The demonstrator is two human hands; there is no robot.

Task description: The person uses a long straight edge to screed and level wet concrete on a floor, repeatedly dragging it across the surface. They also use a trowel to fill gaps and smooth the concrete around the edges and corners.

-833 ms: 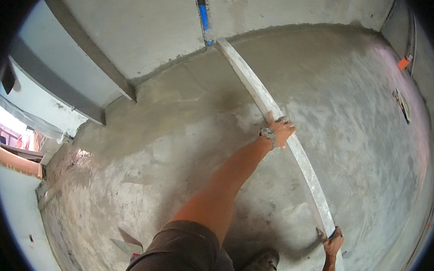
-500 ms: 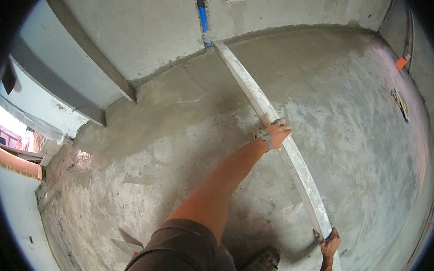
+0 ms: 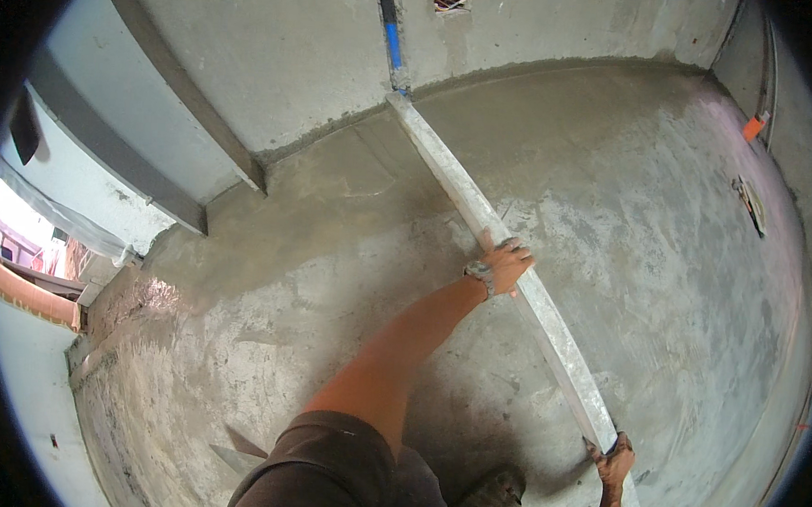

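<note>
A long, pale metal straightedge (image 3: 459,185) lies slantwise across the grey screeded floor (image 3: 332,277), from the far wall towards my lower right. Around its middle my left hand (image 3: 507,262), with a watch (image 3: 480,277) on the wrist, is closed over the bar. Nearer to me, my right hand (image 3: 613,458) grips the same bar close to its near end, thumb on one side and fingers on the other. The bar's far tip sits by the wall, just below a blue pipe (image 3: 393,46) set in a groove.
A trowel-like blade (image 3: 236,459) lies on the floor by my left side. Far right are several thin tools or wires (image 3: 750,207) and an orange object (image 3: 754,125) against the wall. Dark upright posts (image 3: 182,81) stand at the left. My shoe (image 3: 497,491) shows below.
The straightedge's far end has swung a little left, below the pipe. My left hand has moved slightly left with it, while my right hand stays nearly in place. Both keep their grip.
</note>
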